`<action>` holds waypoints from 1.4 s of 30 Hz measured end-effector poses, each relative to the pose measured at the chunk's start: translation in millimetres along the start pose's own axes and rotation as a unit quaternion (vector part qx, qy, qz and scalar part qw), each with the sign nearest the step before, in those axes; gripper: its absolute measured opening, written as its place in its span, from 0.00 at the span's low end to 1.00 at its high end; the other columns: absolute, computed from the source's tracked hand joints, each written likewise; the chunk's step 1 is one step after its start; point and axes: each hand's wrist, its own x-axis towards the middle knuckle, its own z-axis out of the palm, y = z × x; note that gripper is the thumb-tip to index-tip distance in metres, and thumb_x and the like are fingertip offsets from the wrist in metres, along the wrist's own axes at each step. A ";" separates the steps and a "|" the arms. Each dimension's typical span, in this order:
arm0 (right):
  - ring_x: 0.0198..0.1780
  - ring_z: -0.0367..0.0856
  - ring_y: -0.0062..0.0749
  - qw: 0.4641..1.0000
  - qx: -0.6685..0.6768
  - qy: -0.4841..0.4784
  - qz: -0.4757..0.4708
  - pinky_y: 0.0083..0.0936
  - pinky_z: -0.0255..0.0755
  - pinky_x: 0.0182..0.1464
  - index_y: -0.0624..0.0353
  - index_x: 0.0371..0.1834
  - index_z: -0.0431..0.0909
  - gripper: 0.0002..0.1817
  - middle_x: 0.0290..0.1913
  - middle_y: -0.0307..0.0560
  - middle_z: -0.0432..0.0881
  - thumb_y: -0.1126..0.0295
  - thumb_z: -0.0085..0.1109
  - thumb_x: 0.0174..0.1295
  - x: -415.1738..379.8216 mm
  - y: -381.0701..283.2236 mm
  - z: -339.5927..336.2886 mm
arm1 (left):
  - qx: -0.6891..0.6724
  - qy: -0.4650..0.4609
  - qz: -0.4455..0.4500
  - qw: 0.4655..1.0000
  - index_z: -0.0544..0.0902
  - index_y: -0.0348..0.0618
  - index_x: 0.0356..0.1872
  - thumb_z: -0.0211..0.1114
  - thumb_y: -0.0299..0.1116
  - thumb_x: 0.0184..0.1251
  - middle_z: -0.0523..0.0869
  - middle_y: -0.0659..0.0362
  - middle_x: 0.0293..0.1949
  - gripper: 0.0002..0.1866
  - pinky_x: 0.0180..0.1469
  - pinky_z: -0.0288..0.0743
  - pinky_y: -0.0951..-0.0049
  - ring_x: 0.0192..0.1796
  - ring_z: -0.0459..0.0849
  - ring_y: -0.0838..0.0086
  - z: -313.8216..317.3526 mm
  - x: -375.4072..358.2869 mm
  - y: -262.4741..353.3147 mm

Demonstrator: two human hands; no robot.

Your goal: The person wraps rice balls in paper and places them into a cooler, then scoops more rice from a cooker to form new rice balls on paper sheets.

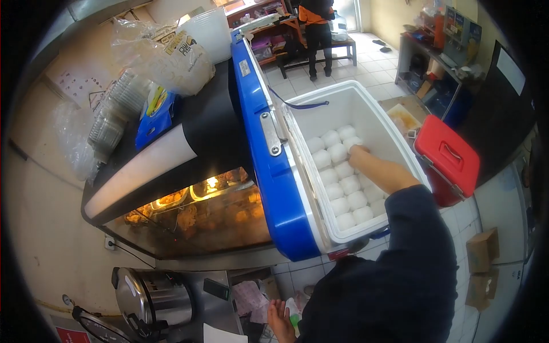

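Note:
Rows of white round bundles (350, 184) lie inside a large white-walled cooler box (380, 106). My right hand (358, 154) reaches down into the box, closed against one white bundle (352, 142) at the far side of the rows; its fingertips are partly hidden. The cooler's blue lid (286, 188) stands raised on the left side of the box. Low in the view, my left hand (280, 321) is held near my body with slightly bent fingers apart and nothing in it. Beside it are crumpled pink papers (250, 297).
A heated glass display case (200, 217) with lit food trays stands left, carrying plastic tubs and bags (183, 63). A steel pot (154, 303) and dark phone (216, 288) are below. A red cooler (449, 154) sits right; another person (315, 40) stands beyond.

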 end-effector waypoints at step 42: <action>0.49 0.78 0.41 0.917 -0.032 -0.378 0.124 0.37 0.81 0.52 0.58 0.62 0.64 0.17 0.51 0.50 0.72 0.75 0.43 0.70 -175.2 11.4 -67.3 | -0.128 -0.012 0.039 0.991 0.70 0.37 0.65 0.55 0.40 0.76 0.77 0.50 0.60 0.24 0.65 0.68 0.58 0.62 0.77 0.60 39.7 -24.0 -40.2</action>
